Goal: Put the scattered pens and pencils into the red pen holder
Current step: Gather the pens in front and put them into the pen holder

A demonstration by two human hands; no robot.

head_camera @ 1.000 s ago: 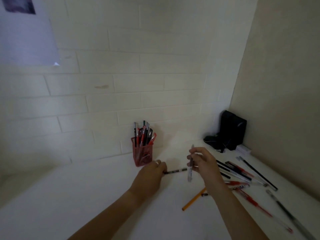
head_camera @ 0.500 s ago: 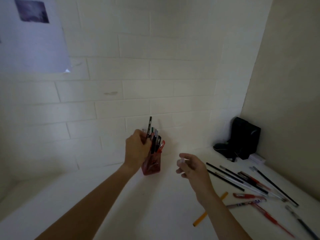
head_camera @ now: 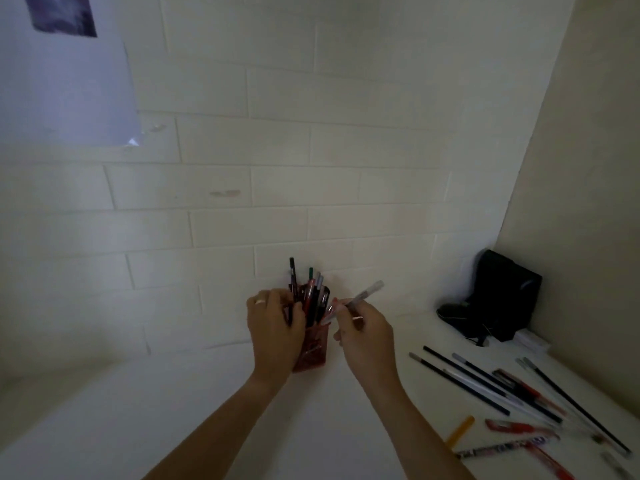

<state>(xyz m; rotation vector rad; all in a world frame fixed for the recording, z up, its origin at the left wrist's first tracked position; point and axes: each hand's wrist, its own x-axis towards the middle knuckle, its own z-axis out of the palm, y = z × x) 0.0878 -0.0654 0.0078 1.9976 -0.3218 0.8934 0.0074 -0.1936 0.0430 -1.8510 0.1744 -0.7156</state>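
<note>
The red pen holder stands against the brick wall with several pens sticking out of it. My left hand is at its left side, fingers curled round a black pen that stands in the holder. My right hand pinches a clear pen, tilted, with its lower tip at the holder's rim. Several scattered pens lie on the white table at the right, among them a yellow pencil and a red pen.
A black box with a cable stands in the far right corner where the walls meet. A sheet of paper hangs on the wall at upper left. The white table stretches out to the left.
My left hand has lowered the black pen into the holder. My right hand has moved left and up, bringing the clear pen to the holder's rim.
</note>
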